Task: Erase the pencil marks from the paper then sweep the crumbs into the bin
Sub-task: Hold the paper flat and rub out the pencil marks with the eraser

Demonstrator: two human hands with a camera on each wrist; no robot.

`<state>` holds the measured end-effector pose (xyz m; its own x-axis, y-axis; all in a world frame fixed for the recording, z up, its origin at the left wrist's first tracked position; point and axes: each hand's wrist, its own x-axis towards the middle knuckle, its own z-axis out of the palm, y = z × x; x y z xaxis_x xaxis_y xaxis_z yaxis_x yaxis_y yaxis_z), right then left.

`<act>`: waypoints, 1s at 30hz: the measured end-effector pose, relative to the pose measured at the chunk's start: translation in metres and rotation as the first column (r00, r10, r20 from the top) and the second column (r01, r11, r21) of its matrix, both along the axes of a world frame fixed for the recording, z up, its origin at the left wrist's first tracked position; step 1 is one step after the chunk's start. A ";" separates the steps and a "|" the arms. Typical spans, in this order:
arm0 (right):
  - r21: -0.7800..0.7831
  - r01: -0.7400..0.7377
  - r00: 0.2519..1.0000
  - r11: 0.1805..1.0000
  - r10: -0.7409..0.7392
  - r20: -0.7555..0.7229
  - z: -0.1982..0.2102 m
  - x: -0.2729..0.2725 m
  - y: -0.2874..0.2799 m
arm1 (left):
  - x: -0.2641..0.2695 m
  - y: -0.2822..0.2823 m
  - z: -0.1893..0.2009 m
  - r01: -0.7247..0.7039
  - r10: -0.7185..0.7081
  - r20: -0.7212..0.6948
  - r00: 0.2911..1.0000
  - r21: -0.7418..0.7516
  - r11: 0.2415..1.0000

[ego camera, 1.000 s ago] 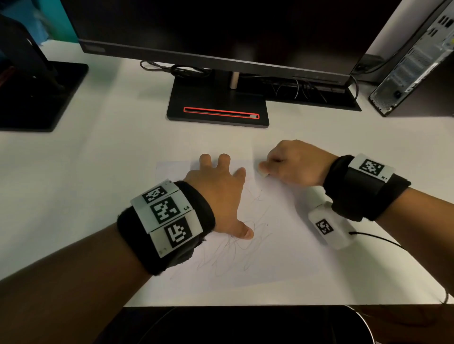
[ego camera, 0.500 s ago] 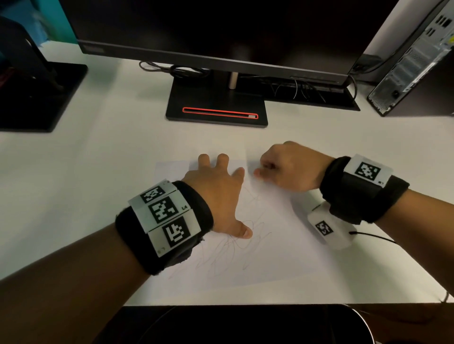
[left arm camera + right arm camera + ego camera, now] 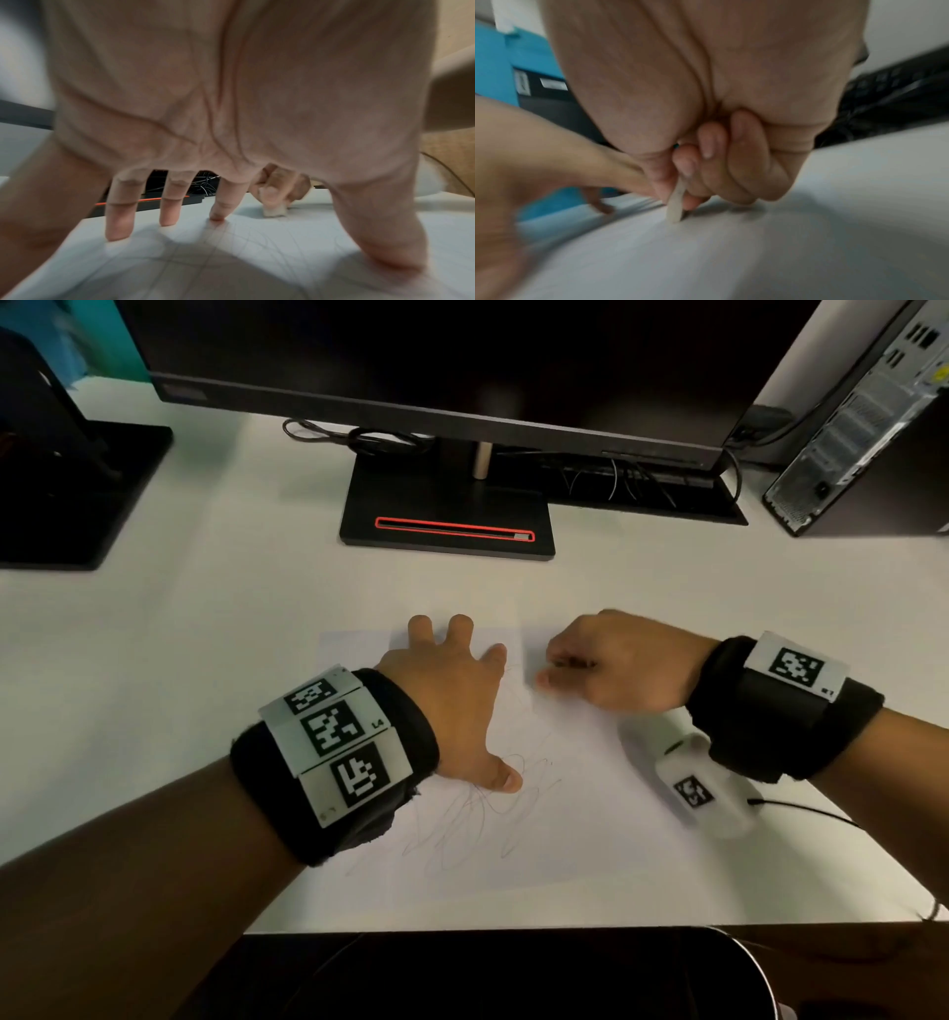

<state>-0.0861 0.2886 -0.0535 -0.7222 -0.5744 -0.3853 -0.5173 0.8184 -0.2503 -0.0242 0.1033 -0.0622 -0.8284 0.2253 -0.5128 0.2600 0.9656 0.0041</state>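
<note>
A white sheet of paper [image 3: 590, 824] lies on the white desk, with grey pencil scribbles [image 3: 482, 819] across its near-left part. My left hand [image 3: 452, 695] lies flat with spread fingers on the paper's upper left, pressing it down. My right hand [image 3: 611, 665] is curled at the paper's far edge and pinches a small whitish eraser [image 3: 676, 205] between thumb and fingers, its tip down on the paper. The eraser [image 3: 275, 211] also shows under the thumb in the left wrist view. In the head view the eraser is hidden by the fingers.
A monitor on a black stand [image 3: 447, 516] is behind the paper. A second black stand [image 3: 67, 490] is at far left, a computer tower [image 3: 868, 428] at far right. A dark round bin [image 3: 513, 978] sits below the desk's front edge [image 3: 513, 928]. A cable [image 3: 811, 811] trails from my right wrist.
My right hand has slid slightly left and back right along the paper's far edge, rubbing with the eraser. The left hand has stayed pressed on the paper.
</note>
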 end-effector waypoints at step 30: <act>-0.047 0.066 0.996 0.997 -0.062 0.070 -0.001 0.011 0.002 | 0.002 0.004 0.005 -0.015 0.014 0.095 0.995 0.011 1.000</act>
